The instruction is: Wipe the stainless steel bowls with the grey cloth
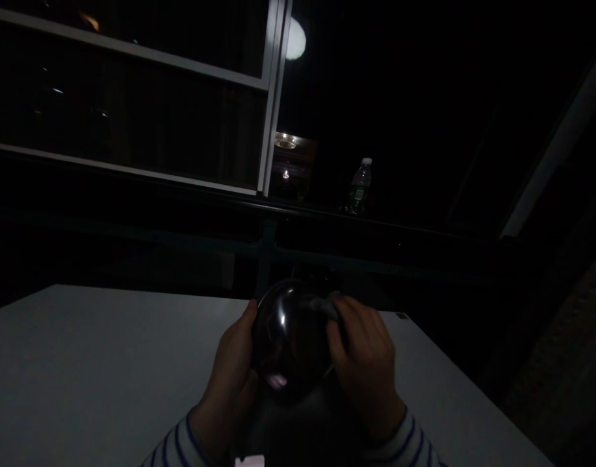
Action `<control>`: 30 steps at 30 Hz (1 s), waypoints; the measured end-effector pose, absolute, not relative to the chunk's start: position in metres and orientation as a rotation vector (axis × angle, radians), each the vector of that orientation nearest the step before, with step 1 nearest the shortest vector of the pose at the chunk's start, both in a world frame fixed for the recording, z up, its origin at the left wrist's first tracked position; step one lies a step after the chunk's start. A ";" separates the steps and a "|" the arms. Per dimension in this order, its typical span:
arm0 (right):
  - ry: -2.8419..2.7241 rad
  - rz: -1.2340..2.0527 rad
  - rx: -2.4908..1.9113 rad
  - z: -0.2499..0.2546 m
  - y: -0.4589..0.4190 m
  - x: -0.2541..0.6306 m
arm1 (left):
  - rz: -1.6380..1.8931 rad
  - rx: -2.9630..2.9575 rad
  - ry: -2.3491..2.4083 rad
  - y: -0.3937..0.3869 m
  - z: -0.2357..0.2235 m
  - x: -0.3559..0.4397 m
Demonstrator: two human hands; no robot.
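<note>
A dark, shiny round object (pixel 292 337), shaped like a bowl or a pot lid, is held up over the near part of the white table. Bright reflections show on its curved surface. My left hand (pixel 234 357) grips its left rim, thumb at the upper edge. On the right side, my right hand (pixel 363 350) has its fingers bent and pressed together against the surface. Between those fingers is a small greyish piece (pixel 329 306), perhaps cloth; the dim light hides its kind.
The white table (pixel 107 363) spreads out to both sides. A small pale object (pixel 250 461) shows at the bottom edge. Beyond the table, a plastic bottle (pixel 360 187) with a white cap and green label stands on a dark ledge by the window frame (pixel 273 97).
</note>
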State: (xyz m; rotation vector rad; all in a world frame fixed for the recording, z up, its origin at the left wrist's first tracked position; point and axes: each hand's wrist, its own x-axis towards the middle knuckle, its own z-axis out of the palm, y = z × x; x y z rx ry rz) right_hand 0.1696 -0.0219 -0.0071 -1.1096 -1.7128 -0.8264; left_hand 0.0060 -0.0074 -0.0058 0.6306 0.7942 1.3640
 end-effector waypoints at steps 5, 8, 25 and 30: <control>-1.962 -0.752 -0.825 -0.017 -0.028 0.135 | 1.398 0.452 0.789 -0.004 0.004 -0.003; -2.071 -0.773 -0.755 -0.022 -0.025 0.134 | 1.391 0.441 0.775 0.001 0.004 -0.008; -2.132 -0.689 -0.807 -0.021 -0.014 0.151 | 1.140 0.586 0.826 0.002 0.001 0.000; -2.179 -0.686 -0.835 -0.020 -0.018 0.152 | 1.133 0.539 0.819 0.003 0.001 -0.004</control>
